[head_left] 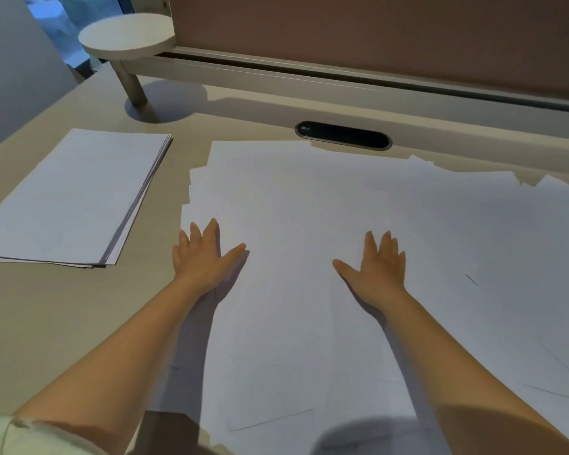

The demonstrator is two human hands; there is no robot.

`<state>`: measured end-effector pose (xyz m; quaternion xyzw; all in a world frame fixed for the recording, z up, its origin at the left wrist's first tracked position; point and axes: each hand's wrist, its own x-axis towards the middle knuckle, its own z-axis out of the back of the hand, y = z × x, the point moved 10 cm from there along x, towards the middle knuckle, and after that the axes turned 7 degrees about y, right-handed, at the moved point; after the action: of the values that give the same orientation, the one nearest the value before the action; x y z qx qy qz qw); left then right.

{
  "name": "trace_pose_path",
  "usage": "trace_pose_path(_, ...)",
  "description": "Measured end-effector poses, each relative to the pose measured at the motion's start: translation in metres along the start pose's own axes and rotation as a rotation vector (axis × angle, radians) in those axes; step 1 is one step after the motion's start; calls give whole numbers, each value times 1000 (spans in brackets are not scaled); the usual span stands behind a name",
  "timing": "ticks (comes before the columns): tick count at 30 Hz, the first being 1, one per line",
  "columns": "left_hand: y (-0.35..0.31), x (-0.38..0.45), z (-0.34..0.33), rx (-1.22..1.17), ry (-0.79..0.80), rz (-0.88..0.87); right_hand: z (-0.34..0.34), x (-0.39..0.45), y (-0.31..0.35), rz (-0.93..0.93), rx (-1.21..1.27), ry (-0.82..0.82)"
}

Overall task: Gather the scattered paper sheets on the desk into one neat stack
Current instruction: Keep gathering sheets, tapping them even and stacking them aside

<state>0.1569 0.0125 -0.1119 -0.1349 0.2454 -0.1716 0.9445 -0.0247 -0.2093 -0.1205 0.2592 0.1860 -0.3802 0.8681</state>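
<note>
Paper sheets [358,257], white and loose, lie spread over the middle and right of the desk [63,323] in an overlapping layer; staggered corners show along the left edge and at the far right.

Head view:
- Spread reaches from just short of the cable slot [343,135] at the far side down to the near edge of the frame. Sheets overlap at differing angles; single sheets cannot be counted.
- Separate squared stack [69,195] sits on the left of the desk, apart from the spread, bare desk between them. Its right edge shows many layered sheet edges.
- Left hand [204,257]: palm down, fingers straight and slightly fanned, thumb out to the right. It rests flat at the left margin of the spread, fingertips on paper. Grips nothing.
- Right hand [378,267]: palm down, fingers straight, thumb out to the left, flat on the sheets near the middle of the spread. Grips nothing.
- Hands well apart, roughly level with each other, both forearms bare.
- Round white shelf on a metal post [128,37] stands at the far left corner. Partition panel [375,34] runs along the back of the desk.
</note>
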Motion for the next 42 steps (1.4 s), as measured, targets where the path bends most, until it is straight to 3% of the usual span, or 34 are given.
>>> trace_pose_path(3, 0, 1, 5, -96, 30, -52, -1, 0, 23, 127, 129, 51)
trace_pose_path(5, 5, 0, 15, -194, 5, -39, 13, -2, 19, 117, 276, -48)
trace_pose_path(8, 15, -5, 28, -318, -108, 103, 44, -10, -26, -145, 230, -303)
trace_pose_path(10, 17, -7, 29, -379, -111, 201, 49, -16, -53, -328, 167, -280)
trace_pose_path(13, 21, -5, 27, -418, -64, 290, 50, -18, -67, -416, 183, -221)
trace_pose_path(18, 21, -3, 18, -553, 5, 282, 38, -14, -40, -367, 313, -158)
trace_pose_path(23, 25, -3, 16, -717, 61, 243, 24, -11, 11, -140, 565, -63)
trace_pose_path(27, 37, -4, 24, -717, 42, 212, 8, -13, 42, -22, 838, 107)
trace_pose_path(31, 56, 7, 34, -780, -4, 214, 24, -4, 33, -69, 955, -56)
trace_pose_path(34, 47, 10, 33, -762, 46, 171, 18, 6, 28, -122, 1150, -54)
trace_pose_path(37, 41, 19, 35, -652, 24, 100, 15, 15, 33, -166, 1038, -19)
trace_pose_path(42, 44, 24, 61, -394, -133, 47, 25, 30, 44, -138, 800, -108)
